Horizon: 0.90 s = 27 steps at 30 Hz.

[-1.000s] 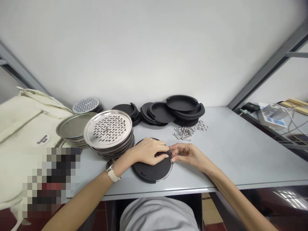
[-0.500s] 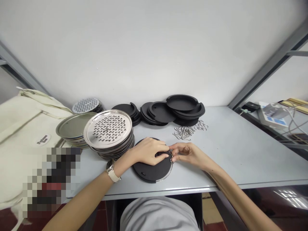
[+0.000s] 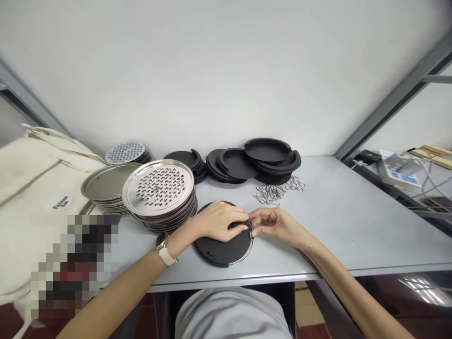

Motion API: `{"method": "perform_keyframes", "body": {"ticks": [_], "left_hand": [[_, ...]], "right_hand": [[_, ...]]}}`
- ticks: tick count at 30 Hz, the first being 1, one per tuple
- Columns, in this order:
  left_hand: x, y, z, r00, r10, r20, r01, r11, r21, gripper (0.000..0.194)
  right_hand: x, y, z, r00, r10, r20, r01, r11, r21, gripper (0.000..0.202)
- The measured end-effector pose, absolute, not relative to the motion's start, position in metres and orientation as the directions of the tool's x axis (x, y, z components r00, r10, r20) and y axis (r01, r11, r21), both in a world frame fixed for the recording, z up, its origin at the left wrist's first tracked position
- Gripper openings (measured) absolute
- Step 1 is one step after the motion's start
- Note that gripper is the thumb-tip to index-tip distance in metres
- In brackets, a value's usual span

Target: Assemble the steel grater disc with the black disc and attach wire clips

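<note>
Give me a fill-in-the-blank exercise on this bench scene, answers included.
The left hand lies on a round disc coloured ____.
The watch is on the ____ wrist.
The silvery plate nearest the watch is pierced with many ____.
In this view, the loose metal clips lie to that plate's ____.

Missing words: black; left; holes; right.

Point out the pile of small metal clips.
In the head view, the pile of small metal clips lies right of centre on the table, between the stacked black covers and the right hand.
</note>
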<state>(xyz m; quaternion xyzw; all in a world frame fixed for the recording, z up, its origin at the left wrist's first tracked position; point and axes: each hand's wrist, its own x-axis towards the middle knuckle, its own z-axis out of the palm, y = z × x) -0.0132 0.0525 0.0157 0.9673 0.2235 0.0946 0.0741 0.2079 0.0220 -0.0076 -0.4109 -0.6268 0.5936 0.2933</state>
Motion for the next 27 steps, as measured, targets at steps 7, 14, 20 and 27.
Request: {"method": "perform_keyframes", "body": {"ticks": [7,14,20,27], "left_hand": [[-0.0131,0.0518,0.0159,0.878,0.451,0.158,0.42,-0.886,0.194,0.019],[-0.0139,0.0524,0.0153,0.868,0.471,0.159,0.434,-0.874,0.217,0.018],[-0.0138,0.0518,0.0166,0.864,0.478,0.155,0.439,-0.869,0.23,0.019],[-0.0137,0.0513,0.0159,0.865,0.478,0.156,0.44,-0.87,0.224,0.019]], "right_hand": [[0.2067,0.0227,-0.0015,-0.503,0.855,-0.127,0.184,-0.038,-0.982,0.032],[0.2089,0.0219,-0.0021,-0.525,0.844,-0.112,0.199,-0.006,-0.98,0.034],[0.2101,0.0201,-0.0006,-0.531,0.84,-0.107,0.218,0.013,-0.976,0.034],[0.2095,0.0167,-0.0045,-0.487,0.869,-0.092,0.219,0.02,-0.976,0.038]]}}
